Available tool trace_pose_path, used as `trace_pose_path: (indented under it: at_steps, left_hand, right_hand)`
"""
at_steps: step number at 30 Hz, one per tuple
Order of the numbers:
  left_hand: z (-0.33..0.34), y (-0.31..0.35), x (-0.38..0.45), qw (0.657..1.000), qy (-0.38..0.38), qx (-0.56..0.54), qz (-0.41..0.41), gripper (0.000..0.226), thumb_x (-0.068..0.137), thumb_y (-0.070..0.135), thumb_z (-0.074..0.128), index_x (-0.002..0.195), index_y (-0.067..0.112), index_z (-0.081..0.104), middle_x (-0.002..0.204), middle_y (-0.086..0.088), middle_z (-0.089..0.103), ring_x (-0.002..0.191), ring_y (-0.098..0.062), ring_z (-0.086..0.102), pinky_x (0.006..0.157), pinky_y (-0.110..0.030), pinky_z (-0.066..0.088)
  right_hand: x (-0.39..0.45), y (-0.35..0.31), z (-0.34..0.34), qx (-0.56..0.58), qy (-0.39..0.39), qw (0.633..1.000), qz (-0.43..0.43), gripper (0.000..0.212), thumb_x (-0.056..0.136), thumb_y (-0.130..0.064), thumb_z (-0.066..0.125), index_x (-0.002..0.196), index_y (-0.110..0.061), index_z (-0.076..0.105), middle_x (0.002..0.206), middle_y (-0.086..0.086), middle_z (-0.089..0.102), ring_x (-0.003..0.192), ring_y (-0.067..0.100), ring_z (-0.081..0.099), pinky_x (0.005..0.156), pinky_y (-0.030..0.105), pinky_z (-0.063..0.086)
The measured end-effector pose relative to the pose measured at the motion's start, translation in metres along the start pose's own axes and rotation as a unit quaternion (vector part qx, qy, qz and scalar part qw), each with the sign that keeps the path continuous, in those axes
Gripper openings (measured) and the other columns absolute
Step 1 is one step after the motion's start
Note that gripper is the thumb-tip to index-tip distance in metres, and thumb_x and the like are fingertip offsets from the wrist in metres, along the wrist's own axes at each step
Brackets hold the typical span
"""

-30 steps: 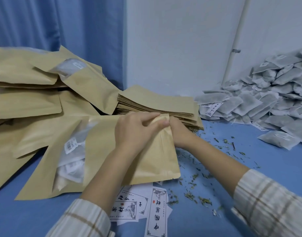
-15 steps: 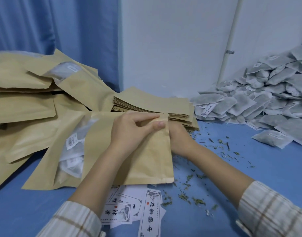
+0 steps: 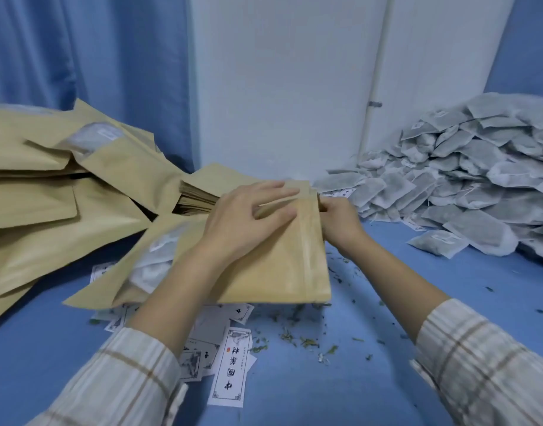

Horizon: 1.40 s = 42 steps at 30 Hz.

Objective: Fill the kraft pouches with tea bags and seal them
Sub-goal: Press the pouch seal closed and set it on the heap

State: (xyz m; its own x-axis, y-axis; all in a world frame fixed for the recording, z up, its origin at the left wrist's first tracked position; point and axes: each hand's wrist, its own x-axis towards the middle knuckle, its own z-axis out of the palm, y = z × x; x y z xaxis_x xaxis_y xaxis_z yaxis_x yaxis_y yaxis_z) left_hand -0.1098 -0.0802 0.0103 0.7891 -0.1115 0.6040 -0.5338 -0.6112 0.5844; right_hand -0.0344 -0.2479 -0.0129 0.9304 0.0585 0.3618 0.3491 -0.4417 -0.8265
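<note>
Pouch flat, mouth rightward

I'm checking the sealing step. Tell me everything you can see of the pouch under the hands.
The pouch is flat, plain tan kraft paper, with a paler band running along its right edge. It lies tilted over another pouch with a clear window and over printed labels on the blue table. The left hand presses flat on its upper part; the right hand pinches its top right corner. Whether it is sealed cannot be told.
</note>
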Motion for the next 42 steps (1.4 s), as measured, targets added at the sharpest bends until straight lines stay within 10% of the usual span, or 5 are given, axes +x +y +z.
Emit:
trace_pose_path:
  at_steps: [7,14,21,27,42]
  left_hand:
    - [-0.015,0.041,0.009,0.985,-0.163,0.026,0.04,0.078,0.054,0.079,0.061,0.127,0.065,0.037,0.145,0.031,0.03,0.134,0.009,0.023,0.108,-0.024,0.02]
    - [-0.023,0.062,0.025,0.997,0.002,-0.064,0.039,0.038,0.076,0.033,0.075,0.111,0.044,0.064,0.114,0.024,0.064,0.114,0.01,0.051,0.102,-0.015,0.036]
    - [-0.048,0.08,0.054,0.961,0.121,-0.25,0.006,0.019,0.078,0.021,0.075,0.092,0.034,0.072,0.082,0.022,0.071,0.077,0.01,0.063,0.064,-0.005,0.045]
    - [-0.042,0.093,0.08,0.948,0.134,-0.289,-0.008,0.011,0.08,0.023,0.073,0.088,0.03,0.072,0.079,0.021,0.071,0.072,0.008,0.063,0.06,-0.006,0.045]
    - [0.002,0.071,0.083,0.88,0.167,-0.41,-0.174,0.013,0.076,0.007,0.075,0.066,0.011,0.068,0.06,0.003,0.069,0.053,-0.009,0.063,0.051,-0.018,0.051]
  right_hand:
    - [0.009,-0.012,-0.051,0.097,0.03,0.983,0.151,0.016,0.075,-0.007,0.073,0.065,-0.004,0.06,0.06,0.007,0.061,0.051,0.018,0.058,0.054,0.025,0.049]
    - [0.003,-0.056,-0.104,0.169,0.014,0.975,0.143,0.01,0.079,-0.004,0.068,0.075,0.003,0.061,0.054,0.011,0.066,0.045,0.018,0.064,0.042,0.018,0.048]
    - [0.006,-0.067,-0.163,0.195,-0.041,0.98,0.003,0.025,0.089,-0.024,0.046,0.088,-0.014,0.068,0.091,0.006,0.071,0.079,0.019,0.066,0.071,0.029,0.054]
    - [0.007,-0.08,-0.179,0.221,-0.135,0.962,-0.087,0.033,0.075,-0.035,0.073,0.1,-0.014,0.073,0.101,0.002,0.071,0.093,0.013,0.067,0.074,0.022,0.053]
    - [0.009,-0.05,-0.162,0.33,0.176,0.927,0.006,0.015,0.071,-0.016,0.078,0.057,-0.021,0.074,0.06,-0.005,0.069,0.053,0.007,0.063,0.05,0.016,0.049]
